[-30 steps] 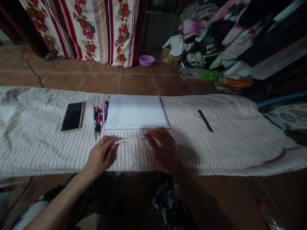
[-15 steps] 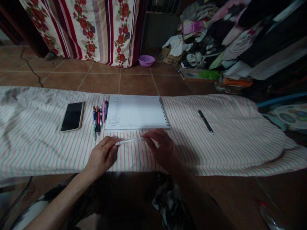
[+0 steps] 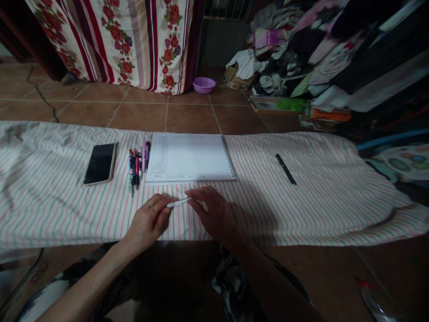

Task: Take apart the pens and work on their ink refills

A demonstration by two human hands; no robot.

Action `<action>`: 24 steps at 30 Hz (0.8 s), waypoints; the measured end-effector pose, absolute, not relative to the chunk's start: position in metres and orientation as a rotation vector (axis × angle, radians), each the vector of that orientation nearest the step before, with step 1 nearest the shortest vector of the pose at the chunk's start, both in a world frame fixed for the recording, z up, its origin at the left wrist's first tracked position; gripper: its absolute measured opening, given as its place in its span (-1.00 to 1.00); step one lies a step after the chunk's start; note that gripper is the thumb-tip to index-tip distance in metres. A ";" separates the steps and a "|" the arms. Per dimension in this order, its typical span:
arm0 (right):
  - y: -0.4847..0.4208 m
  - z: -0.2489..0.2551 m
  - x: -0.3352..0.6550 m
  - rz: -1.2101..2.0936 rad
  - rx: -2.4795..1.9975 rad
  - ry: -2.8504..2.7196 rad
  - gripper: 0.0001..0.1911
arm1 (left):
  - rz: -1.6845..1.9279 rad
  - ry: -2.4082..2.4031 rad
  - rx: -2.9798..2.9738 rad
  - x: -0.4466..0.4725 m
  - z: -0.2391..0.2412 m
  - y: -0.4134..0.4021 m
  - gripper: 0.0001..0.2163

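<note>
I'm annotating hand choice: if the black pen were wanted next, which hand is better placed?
Probably the right hand: the black pen lies on its side, nearer to it than to the left hand. Both pinch the slim white pen-like object, so either would first have to let go.

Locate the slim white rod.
In the head view, the slim white rod is below and left of centre, held between the left hand and right hand, on the near side of the notebook.

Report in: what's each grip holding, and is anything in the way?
Left grip: closed on slim white pen. Right grip: pinching its other end. Pen: between them, over striped cloth. Nothing seen blocking; spiral notebook lies just beyond.
</note>
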State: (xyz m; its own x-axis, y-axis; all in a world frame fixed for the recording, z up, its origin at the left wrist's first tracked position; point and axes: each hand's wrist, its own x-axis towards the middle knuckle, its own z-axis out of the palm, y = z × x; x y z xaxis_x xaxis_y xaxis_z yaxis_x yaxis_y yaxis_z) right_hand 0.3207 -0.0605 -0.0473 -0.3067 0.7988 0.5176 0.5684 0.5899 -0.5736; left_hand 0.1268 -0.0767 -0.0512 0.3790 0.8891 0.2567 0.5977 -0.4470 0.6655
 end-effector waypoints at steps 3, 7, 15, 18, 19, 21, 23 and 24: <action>-0.062 -0.048 0.317 0.348 -1.097 -2.012 -0.88 | 0.825 1.282 2.155 0.127 -0.053 -0.077 -0.78; -0.062 -0.048 0.315 0.367 -1.117 -1.991 -0.87 | 0.842 1.281 2.143 0.126 -0.054 -0.076 -0.78; -0.059 -0.048 0.320 0.411 -1.142 -1.918 -0.85 | 0.852 1.297 2.113 0.126 -0.052 -0.074 -0.78; -0.054 -0.048 0.329 0.376 -1.156 -1.941 -0.86 | 0.846 1.321 2.099 0.126 -0.051 -0.074 -0.78; -0.052 -0.048 0.333 0.371 -1.192 -1.936 -0.86 | 0.851 1.338 2.090 0.126 -0.051 -0.073 -0.78; -0.047 -0.048 0.341 0.341 -1.296 -1.889 -0.87 | 0.854 1.379 2.069 0.125 -0.052 -0.072 -0.78; -0.044 -0.048 0.348 0.327 -1.374 -1.912 -0.87 | 0.841 1.426 2.045 0.125 -0.053 -0.071 -0.78; -0.043 -0.048 0.350 0.328 -1.407 -1.935 -0.87 | 0.831 1.448 2.035 0.125 -0.053 -0.071 -0.78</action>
